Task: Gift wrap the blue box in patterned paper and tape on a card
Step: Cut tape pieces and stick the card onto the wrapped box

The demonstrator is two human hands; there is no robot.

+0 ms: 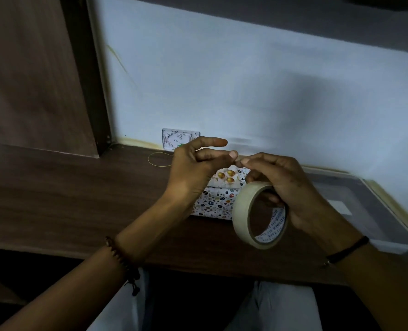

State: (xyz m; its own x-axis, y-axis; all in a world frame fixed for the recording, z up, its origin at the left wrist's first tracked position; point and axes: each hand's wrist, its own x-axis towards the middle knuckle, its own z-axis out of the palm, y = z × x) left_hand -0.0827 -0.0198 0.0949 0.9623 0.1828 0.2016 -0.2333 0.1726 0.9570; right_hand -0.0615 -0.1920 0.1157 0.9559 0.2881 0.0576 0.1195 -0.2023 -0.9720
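Gripping tape roll [242,211] in curled right fingers [265,163], 4 o'clock of box [212,201]. Cannot tell left fingers' [212,142] hold. Pulled askew, could stick to itself.

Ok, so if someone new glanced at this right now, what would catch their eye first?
The cream tape roll, held up in the right hand at centre foreground, stands out first. The left hand is raised beside it, fingertips near the right hand's; whether it pinches a tape end is unclear. Behind them on the dark wooden desk sits the patterned wrapped box with a gold-balloon card on top.
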